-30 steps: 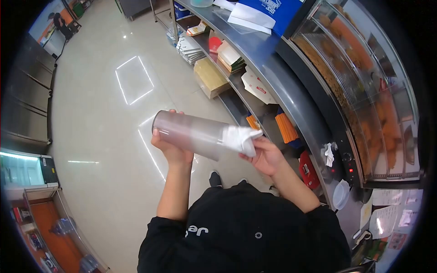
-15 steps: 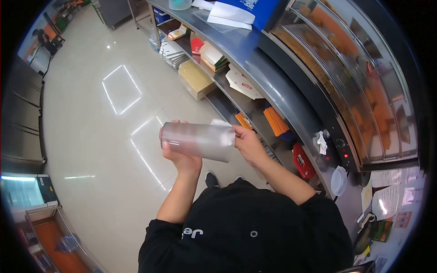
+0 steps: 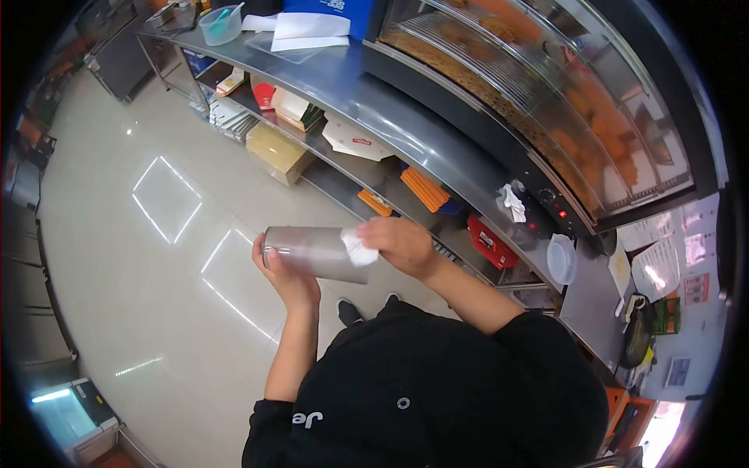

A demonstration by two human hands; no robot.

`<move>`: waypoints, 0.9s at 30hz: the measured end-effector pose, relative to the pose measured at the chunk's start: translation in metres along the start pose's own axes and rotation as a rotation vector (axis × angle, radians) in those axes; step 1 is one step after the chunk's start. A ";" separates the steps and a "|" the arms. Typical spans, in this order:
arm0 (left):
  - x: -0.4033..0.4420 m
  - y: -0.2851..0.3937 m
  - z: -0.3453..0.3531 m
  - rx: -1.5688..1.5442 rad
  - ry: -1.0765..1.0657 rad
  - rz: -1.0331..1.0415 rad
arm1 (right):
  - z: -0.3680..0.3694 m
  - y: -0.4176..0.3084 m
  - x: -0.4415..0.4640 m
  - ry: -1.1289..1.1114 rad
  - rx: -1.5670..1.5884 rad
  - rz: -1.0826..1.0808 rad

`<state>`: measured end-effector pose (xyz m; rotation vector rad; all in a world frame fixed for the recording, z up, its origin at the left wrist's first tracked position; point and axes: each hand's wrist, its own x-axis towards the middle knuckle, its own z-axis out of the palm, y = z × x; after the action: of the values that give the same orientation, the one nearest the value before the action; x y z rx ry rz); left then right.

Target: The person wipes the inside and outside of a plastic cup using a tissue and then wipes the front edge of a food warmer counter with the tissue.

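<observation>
A smoky, see-through cylinder (image 3: 320,256) lies sideways in front of my body, above the floor. My left hand (image 3: 287,279) is wrapped around its left end, fingers behind and thumb in front. Pinched in my right hand (image 3: 402,246) is a crumpled white tissue (image 3: 359,248), which lies against the outside of the cylinder near its right end. Part of that end is hidden behind the tissue and fingers. Whether the cylinder is plastic or glass I cannot tell.
A steel counter (image 3: 312,82) runs along the right, with a heated display case (image 3: 499,101) of fried food on it. Shelves below hold a cardboard box (image 3: 275,152) and orange cartons (image 3: 425,189). A white lid-like dish (image 3: 561,260) and another crumpled tissue (image 3: 512,203) rest on the counter.
My right hand has moved from the cylinder's right rim onto its side, bringing the tissue to the front. The view has turned, and the cylinder sits slightly lower and farther left.
</observation>
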<state>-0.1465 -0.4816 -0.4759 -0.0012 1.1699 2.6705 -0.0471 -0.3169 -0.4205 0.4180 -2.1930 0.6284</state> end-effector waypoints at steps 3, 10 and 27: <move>-0.005 -0.010 -0.025 0.103 0.125 -0.100 | -0.037 0.016 -0.038 -0.017 -0.212 0.185; -0.006 -0.007 -0.120 0.109 0.369 -0.166 | -0.207 0.137 -0.198 -0.079 -0.949 1.048; -0.011 -0.049 -0.206 0.017 0.407 -0.408 | -0.300 0.110 -0.111 0.115 -0.649 0.764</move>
<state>-0.1443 -0.6010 -0.6512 -0.7292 1.1456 2.3517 0.1526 -0.0474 -0.3724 -0.8010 -2.2558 0.2665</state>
